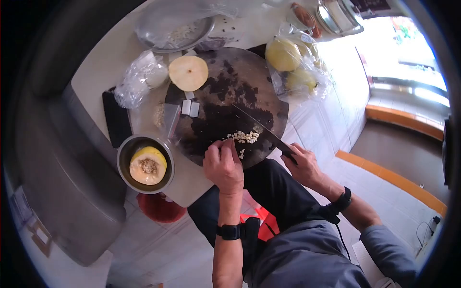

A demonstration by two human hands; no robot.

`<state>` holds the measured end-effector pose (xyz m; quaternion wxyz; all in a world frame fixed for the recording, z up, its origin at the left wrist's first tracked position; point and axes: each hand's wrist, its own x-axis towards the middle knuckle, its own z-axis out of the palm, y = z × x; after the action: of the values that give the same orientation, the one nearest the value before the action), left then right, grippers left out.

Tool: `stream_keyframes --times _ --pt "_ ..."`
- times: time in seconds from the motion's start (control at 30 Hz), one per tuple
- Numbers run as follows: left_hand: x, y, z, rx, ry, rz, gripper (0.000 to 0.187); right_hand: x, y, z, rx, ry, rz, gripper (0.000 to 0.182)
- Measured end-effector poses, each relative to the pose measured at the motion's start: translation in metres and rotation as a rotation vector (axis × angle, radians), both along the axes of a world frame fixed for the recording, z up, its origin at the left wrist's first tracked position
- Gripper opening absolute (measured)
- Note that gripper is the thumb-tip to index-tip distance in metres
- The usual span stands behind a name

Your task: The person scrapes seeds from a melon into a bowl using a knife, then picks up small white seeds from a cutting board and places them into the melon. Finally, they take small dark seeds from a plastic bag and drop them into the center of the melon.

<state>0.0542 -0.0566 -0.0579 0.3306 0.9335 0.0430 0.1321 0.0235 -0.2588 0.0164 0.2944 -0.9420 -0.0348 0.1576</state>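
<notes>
A knife is in my right hand, its handle wrapped by my closed fingers and its blade slanting over the round dark cutting board. Just left of the blade lies a small heap of chopped cream-coloured pieces. The fingers of my left hand are pinched together at the left edge of this heap; what is between them is hidden. At the board's upper left rests a cut pear half, face up. Two small white blocks lie below it.
A metal bowl holds a hollowed yellow pear. Around the board are a bag of pears, a crumpled plastic bag, a dark phone, and a plastic-covered metal dish. Jars stand at the back.
</notes>
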Motion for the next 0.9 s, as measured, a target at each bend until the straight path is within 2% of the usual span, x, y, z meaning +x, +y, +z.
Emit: stream_keyframes --times 0.17,0.2,0.27,0.37,0.47,0.57,0.63,0.73,0.9 --pt "-0.003 -0.002 -0.005 -0.033 -0.080 0.051 0.013 0.005 -0.003 0.011 -0.077 0.031 0.072 0.030" --pt "-0.005 -0.002 -0.006 -0.049 -0.083 0.052 0.012 0.003 -0.005 0.008 -0.062 0.028 0.059 0.019" --pt "-0.012 -0.003 -0.007 -0.048 -0.108 0.060 0.012 -0.001 -0.013 0.001 -0.090 -0.001 0.115 0.016" --pt "-0.011 -0.007 -0.012 -0.070 -0.150 0.077 0.011 -0.011 -0.021 -0.011 -0.098 -0.123 0.164 0.019" --pt "-0.016 -0.013 -0.007 -0.003 -0.071 0.029 0.013 -0.024 -0.029 -0.017 -0.042 -0.087 0.096 0.021" --pt "-0.013 -0.022 -0.014 0.142 -0.071 0.087 0.010 -0.035 -0.039 -0.011 -0.012 -0.066 0.040 0.021" --pt "-0.007 -0.024 -0.016 0.156 -0.112 0.091 0.008 -0.042 -0.045 -0.015 -0.028 -0.118 -0.004 0.021" --pt "-0.009 -0.029 -0.014 0.178 -0.015 0.131 0.008 -0.049 -0.059 -0.017 0.031 -0.120 -0.010 0.020" --pt "-0.011 -0.024 -0.015 0.216 -0.048 0.081 0.007 -0.051 -0.069 -0.030 0.114 -0.032 -0.090 0.020"
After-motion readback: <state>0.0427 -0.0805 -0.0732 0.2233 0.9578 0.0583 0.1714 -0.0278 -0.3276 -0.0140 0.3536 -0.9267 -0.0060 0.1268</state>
